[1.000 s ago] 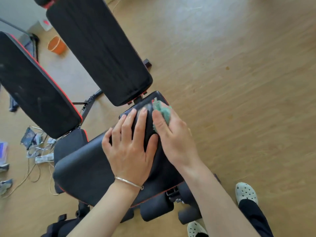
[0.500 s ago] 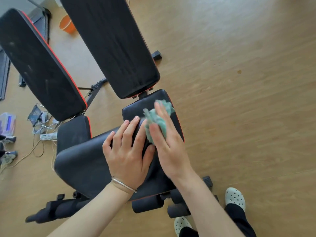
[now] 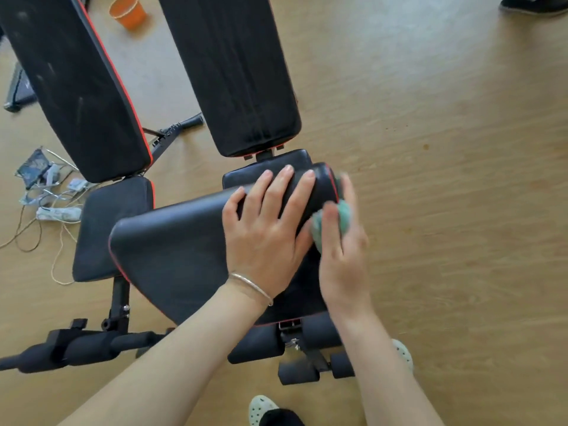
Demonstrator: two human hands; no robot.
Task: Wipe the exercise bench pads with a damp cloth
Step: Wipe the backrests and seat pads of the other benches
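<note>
Head view: right hand [image 3: 342, 241] gripping cloth [image 3: 345, 215] now at pad [image 3: 184, 241] edge; left hand [image 3: 267, 229] stays flat, open

Orange cup [image 3: 127, 10] on wood floor [image 3: 445, 149]; tangled cables [image 3: 46, 204] lower left.

no readable text, labels or numbers anywhere

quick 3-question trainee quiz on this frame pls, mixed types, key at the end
1. True or false: the left hand lies flat on the seat pad.
2. Which hand holds the green cloth? A) left B) right C) neither
3. Fill in: the orange cup stands on the ____.

Key: 1 true; 2 B, the right hand, at the pad's right edge; 3 floor.
</note>
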